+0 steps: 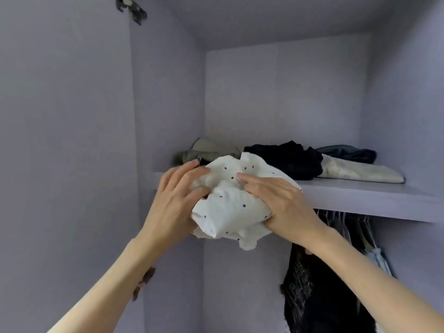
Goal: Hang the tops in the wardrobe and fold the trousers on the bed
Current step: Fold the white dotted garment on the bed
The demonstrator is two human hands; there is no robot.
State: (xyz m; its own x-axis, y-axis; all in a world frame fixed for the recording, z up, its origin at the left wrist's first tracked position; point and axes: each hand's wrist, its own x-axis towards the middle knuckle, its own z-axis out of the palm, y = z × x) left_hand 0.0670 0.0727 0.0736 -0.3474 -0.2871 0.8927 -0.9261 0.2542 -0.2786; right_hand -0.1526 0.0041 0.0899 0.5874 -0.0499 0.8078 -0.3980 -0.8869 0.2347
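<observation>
You had the white dotted garment (230, 203) bunched between both hands at the front edge of the wardrobe shelf (360, 198), and the grip explained the shape: a loose bundle needs support from two sides or it spills. Your left hand (175, 200) cupped its left flank with the fingers curled into the cloth, while your right hand (283, 203) lay over the top and right side, fingers bent and pressing into the folds, thumb tucked under. The garment's upper part rested against the shelf's edge, its lower corner hanging free below. Behind it sat a black garment (288, 159), an olive one (204, 152), a cream piece (360, 173) and something denim (348, 153), all heaped rather than folded. Below the shelf, hangers (346, 227) carried dark tops (319, 296), which looked like where this piece belonged if it was a top; I could not tell which it was.
</observation>
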